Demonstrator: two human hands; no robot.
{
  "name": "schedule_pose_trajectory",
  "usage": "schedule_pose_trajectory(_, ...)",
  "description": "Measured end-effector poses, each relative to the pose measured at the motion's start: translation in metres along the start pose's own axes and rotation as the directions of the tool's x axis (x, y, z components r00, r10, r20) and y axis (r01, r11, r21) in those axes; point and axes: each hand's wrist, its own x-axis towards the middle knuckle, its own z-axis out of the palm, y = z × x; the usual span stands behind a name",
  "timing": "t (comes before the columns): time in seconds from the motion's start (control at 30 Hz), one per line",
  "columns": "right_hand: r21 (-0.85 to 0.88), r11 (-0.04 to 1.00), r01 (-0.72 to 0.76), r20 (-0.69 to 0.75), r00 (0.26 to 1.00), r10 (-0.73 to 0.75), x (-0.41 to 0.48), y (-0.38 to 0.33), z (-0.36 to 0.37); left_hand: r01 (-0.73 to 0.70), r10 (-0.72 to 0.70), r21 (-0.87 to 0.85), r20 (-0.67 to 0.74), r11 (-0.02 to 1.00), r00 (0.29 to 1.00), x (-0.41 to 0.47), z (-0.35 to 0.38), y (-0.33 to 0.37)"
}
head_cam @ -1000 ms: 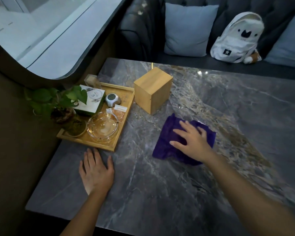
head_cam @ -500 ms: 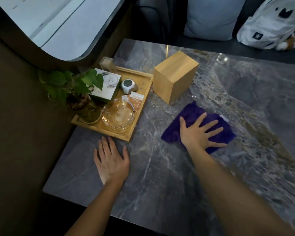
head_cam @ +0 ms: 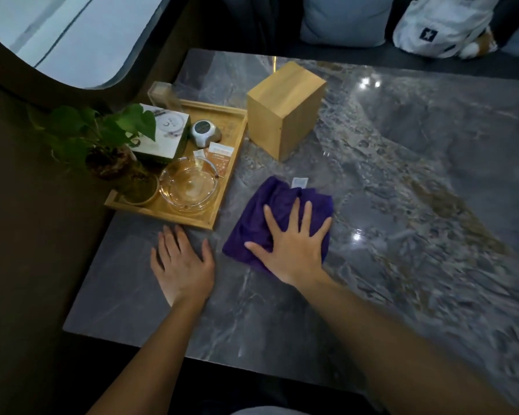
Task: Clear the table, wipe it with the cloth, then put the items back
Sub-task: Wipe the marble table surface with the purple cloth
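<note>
A purple cloth [head_cam: 261,214] lies on the grey marble table [head_cam: 417,163]. My right hand [head_cam: 294,247] presses flat on the cloth with fingers spread. My left hand [head_cam: 182,262] rests flat on the bare table just in front of a wooden tray [head_cam: 222,187]. The tray holds a potted plant [head_cam: 102,142], a glass ashtray [head_cam: 189,185], a green-white box [head_cam: 165,136], a small round grey device [head_cam: 204,133] and paper sachets [head_cam: 218,154]. A wooden box [head_cam: 282,109] stands on the table beside the tray.
A dark wall with a curved window [head_cam: 72,34] runs along the left. A sofa with a grey cushion [head_cam: 342,19] and a white backpack [head_cam: 441,25] sits behind the table. The table's near edge [head_cam: 192,354] is close to me.
My right hand has slid the purple cloth left and toward me, closer to my left hand. My left hand has stayed flat on the table. The view has tilted down.
</note>
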Motion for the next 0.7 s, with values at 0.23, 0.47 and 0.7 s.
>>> schedule_pose_trajectory(0.23,0.0,0.997,0.071,-0.049,0.996,-0.071,-0.059,0.041,0.009,0.005,-0.004,-0.039,0.027,0.999,1.0,0.0,-0.003,-0.001)
schedule_pose_trajectory(0.47,0.034,0.998,-0.058,-0.04,0.997,0.06,-0.098,0.113,0.005,0.006,-0.005,-0.044,0.029,0.999,1.0,0.0,-0.003,-0.001)
schedule_pose_trajectory(0.7,0.018,0.991,-0.135,-0.06,0.989,0.135,-0.106,0.161,-0.001,0.011,-0.01,-0.05,0.032,0.999,0.999,-0.001,-0.004,0.0)
